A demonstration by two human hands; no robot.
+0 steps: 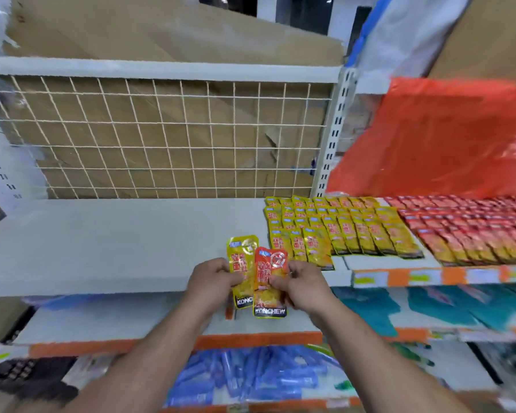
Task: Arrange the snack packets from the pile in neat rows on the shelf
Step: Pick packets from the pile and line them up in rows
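Both hands meet at about six o'clock of the view's centre, over the front lip of the grey shelf (pixel 116 239). The left hand (pixel 212 278) grips a yellow packet (pixel 241 254) by its left edge, thumb across the front. The right hand (pixel 301 286) pinches an orange-red packet (pixel 270 269) by its right edge, fingers curled behind it. Both packets stand upright with their dark printed bands at the bottom, and the orange-red one lies over the yellow one's right side, a little lower. From the hands, at about two o'clock, the rows of yellow packets (pixel 334 231) lie flat on the shelf, overlapping front to back; their nearest corner is just beside the right hand. At three o'clock of those, the rows of red packets (pixel 474 222) run on to the frame's right edge, packed against the yellow ones. The shelf at nine and ten o'clock of the hands is bare grey board. Behind it, at twelve o'clock, a white wire grid (pixel 161 135) forms the back, with brown cardboard (pixel 149 34) showing through and above it. A slotted upright post (pixel 334 135) bounds the grid on the right, and at three o'clock of the post a red plastic bag (pixel 435 138) hangs above the red rows. Under the forearms, a lower shelf (pixel 131 323) with an orange edge strip juts forward. At six o'clock of it lie blurred blue packets (pixel 251 380), and teal packets (pixel 370 305) lie at four o'clock of the right hand.
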